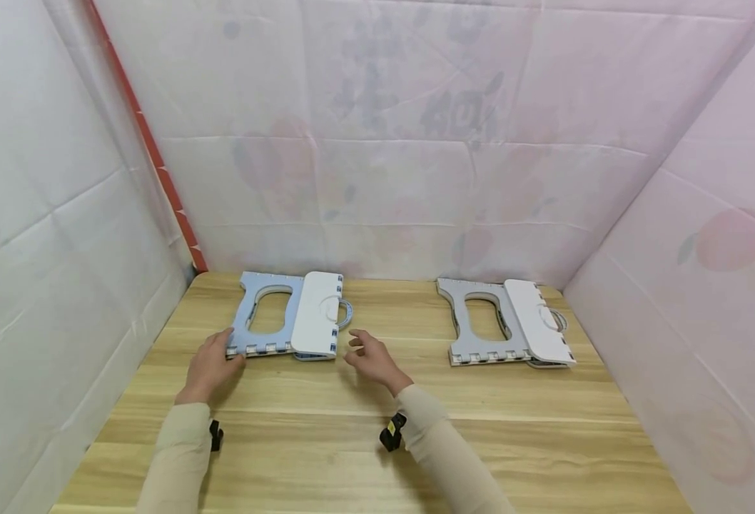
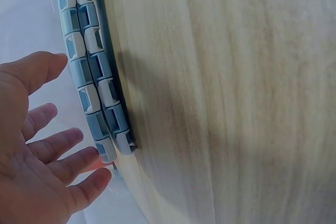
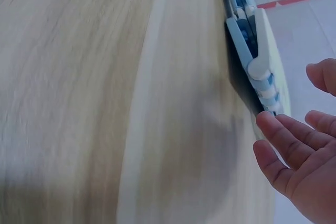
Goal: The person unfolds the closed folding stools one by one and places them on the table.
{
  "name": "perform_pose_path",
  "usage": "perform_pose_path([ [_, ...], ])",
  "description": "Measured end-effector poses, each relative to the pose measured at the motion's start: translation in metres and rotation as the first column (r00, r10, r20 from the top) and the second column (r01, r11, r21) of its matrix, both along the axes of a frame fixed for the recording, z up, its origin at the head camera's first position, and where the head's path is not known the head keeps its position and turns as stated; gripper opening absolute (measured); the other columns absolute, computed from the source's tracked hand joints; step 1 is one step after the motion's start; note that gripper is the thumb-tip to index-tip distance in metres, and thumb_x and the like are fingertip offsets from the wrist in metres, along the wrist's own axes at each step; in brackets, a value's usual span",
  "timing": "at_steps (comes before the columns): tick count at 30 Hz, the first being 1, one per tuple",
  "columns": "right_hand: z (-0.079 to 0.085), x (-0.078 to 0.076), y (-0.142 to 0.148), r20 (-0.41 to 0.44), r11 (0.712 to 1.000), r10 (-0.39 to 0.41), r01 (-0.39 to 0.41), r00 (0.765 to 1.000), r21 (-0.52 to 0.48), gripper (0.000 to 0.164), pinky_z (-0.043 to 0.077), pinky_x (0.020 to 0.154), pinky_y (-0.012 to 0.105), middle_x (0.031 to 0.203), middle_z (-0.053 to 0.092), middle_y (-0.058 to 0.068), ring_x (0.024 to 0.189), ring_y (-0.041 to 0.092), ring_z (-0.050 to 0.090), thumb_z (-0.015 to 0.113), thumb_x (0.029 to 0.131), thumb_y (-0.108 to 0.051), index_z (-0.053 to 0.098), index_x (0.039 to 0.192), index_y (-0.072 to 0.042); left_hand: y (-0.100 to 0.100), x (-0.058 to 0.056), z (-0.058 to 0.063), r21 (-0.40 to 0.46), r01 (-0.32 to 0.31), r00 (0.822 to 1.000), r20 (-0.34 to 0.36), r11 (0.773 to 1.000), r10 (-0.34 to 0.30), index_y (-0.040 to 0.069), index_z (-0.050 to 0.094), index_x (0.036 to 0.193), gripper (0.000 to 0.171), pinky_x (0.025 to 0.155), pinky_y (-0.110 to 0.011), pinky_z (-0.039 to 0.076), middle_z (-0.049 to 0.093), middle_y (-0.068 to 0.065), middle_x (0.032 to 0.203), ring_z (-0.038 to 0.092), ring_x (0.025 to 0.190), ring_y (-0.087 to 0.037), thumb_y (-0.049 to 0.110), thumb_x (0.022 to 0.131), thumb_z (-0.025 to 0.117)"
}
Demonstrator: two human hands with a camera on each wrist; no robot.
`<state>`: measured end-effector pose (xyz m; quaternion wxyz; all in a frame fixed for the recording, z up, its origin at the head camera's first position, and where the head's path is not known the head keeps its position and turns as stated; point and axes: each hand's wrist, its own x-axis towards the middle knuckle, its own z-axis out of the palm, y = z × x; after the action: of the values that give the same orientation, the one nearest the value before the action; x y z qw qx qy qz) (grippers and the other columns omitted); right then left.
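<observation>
A folded blue-and-white step stool (image 1: 313,303) lies flat at the back left of the table, its carry loop pointing right. At its front left corner is my left hand (image 1: 209,368), fingers extended and spread beside the hinged edge; whether they touch it is unclear. In the left wrist view the thumb of the left hand (image 2: 31,166) lies close to the blue and white hinges (image 2: 89,72). My right hand (image 1: 375,360) hovers off the stool's front right corner, fingers loosely bent and holding nothing. The right wrist view shows the right hand (image 3: 310,163) near that end of the stool (image 3: 254,61).
A second folded stool, grey and white (image 1: 528,314), lies at the back right of the wooden table (image 1: 326,442). Patterned sheets (image 1: 384,178) hang behind and on both sides. A red strip (image 1: 153,150) runs down the back left corner.
</observation>
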<state>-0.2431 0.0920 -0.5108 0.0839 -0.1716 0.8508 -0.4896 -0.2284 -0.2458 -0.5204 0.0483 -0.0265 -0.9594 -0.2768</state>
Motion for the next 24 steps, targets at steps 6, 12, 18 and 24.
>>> perform_pose_path([
  [6,-0.014,-0.005,-0.014,0.04,0.999,-0.028,0.029,0.999,-0.034,0.049,0.047,0.085,0.043,0.116,0.057,0.024,0.102,0.036,0.057,0.057,0.091,-0.012,0.04,0.133,0.007,-0.001,-0.005,0.0,0.001,0.0,1.0,0.01,1.0,0.0,-0.009,0.035,0.136,0.064,0.093,-0.061,0.03,0.035,-0.036,0.131,0.034,0.118,-0.051,0.018,0.085,0.063],
  [12,-0.019,-0.006,-0.027,0.086,0.992,-0.08,0.088,0.993,-0.092,0.051,0.048,0.083,0.041,0.115,0.057,0.024,0.101,0.033,0.058,0.059,0.091,-0.013,0.04,0.133,0.008,-0.001,-0.009,-0.001,-0.007,-0.007,1.0,0.01,1.0,0.008,-0.01,0.036,0.136,0.064,0.094,-0.061,0.03,0.035,-0.036,0.132,0.034,0.118,-0.051,0.017,0.085,0.064],
  [18,-0.018,-0.009,-0.034,0.137,0.972,-0.128,0.151,0.982,-0.177,0.053,0.051,0.076,0.038,0.115,0.057,0.024,0.095,0.029,0.061,0.056,0.092,-0.013,0.035,0.136,0.01,-0.004,-0.011,-0.003,-0.022,-0.025,1.0,0.005,0.999,0.026,-0.013,0.037,0.134,0.066,0.092,-0.06,0.033,0.038,-0.037,0.127,0.037,0.114,-0.052,0.016,0.083,0.067],
  [24,-0.022,-0.011,-0.036,0.189,0.941,-0.196,0.239,0.962,-0.241,0.053,0.052,0.073,0.039,0.106,0.061,0.021,0.088,0.027,0.062,0.058,0.092,-0.012,0.036,0.134,0.011,-0.005,-0.012,-0.004,-0.004,-0.014,1.0,0.028,1.0,0.014,-0.016,0.037,0.132,0.065,0.093,-0.06,0.031,0.036,-0.039,0.126,0.035,0.113,-0.054,0.013,0.082,0.066],
])
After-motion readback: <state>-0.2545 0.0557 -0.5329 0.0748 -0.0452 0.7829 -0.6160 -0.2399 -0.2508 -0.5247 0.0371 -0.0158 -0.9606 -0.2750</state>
